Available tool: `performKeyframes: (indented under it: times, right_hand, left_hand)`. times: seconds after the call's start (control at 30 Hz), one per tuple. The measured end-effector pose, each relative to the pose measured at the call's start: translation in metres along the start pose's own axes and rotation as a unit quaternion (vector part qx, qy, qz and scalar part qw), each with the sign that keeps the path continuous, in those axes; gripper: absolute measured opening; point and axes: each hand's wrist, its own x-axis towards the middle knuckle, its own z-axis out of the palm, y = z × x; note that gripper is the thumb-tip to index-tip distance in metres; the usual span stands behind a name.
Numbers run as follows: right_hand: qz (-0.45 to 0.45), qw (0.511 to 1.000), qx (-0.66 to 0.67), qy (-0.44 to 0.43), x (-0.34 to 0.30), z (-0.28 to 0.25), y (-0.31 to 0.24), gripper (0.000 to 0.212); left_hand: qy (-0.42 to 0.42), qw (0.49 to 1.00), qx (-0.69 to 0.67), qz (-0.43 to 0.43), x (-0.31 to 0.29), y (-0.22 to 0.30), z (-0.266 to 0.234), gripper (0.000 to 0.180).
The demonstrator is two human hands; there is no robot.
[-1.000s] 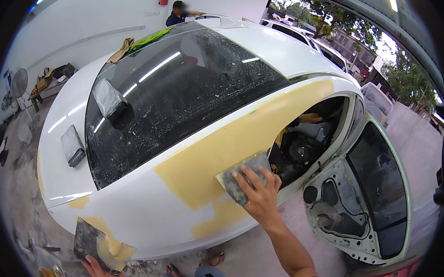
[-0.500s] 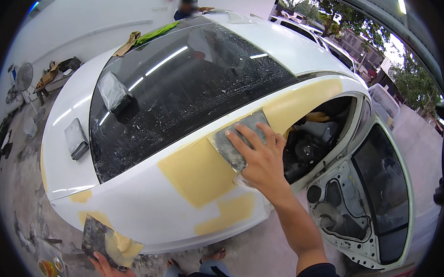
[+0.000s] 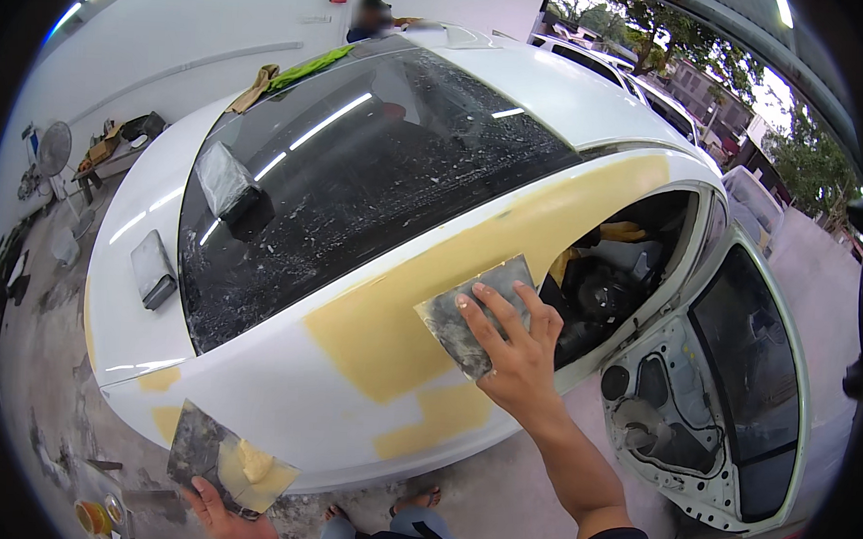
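My right hand grips a thin dark grey putty spreader, fingers spread over its top face. It lies at or just above the car's rear side panel; contact I cannot tell. Pale yellow filler covers the panel around it and runs up along the roof pillar. Low on the left, my left hand holds a dark, stained mixing plate by its lower edge. A soft lump of yellow putty sits on the plate's right part, with a smear around it.
Two wrapped blocks rest on the white car: one on the rear window, one on the trunk lid. The stripped car door hangs open at right. A green cloth lies across the glass. Behind the car stands another person.
My right hand and the spreader have come slightly down toward me, off the upper panel edge, uncovering smooth yellow filler there. The mixing plate has shifted a little right and upward.
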Motion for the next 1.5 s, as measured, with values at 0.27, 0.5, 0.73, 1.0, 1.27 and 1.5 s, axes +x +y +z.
performKeyframes:
  times: [0.27,0.5,0.73,1.0,1.27,1.5]
  right_hand:
    - [-0.223,0.828,0.498,-0.13,-0.033,-0.082,-0.115,0.059]
    - [-0.114,0.982,0.146,-0.039,0.009,-0.044,-0.089,0.052]
    - [-0.114,0.992,0.047,0.03,0.075,0.012,-0.146,0.051]
    - [-0.107,0.993,0.052,-0.002,0.049,0.012,-0.131,0.051]
    - [-0.088,0.994,0.069,0.009,-0.054,0.055,-0.088,0.05]
    - [-0.062,0.995,0.077,-0.005,-0.103,0.07,-0.065,0.051]
  left_hand:
    - [-0.233,0.944,-0.126,-0.199,-0.045,-0.039,0.094,0.05]
    - [-0.186,0.934,-0.238,-0.19,0.011,0.004,0.04,0.048]
    - [-0.127,0.959,-0.185,-0.172,0.019,0.005,-0.002,0.047]
    - [-0.118,0.961,-0.147,-0.204,0.02,0.005,-0.013,0.053]
    - [-0.142,0.963,-0.117,-0.199,0.021,-0.001,0.001,0.049]
    - [-0.176,0.958,-0.086,-0.207,0.009,-0.017,0.01,0.049]
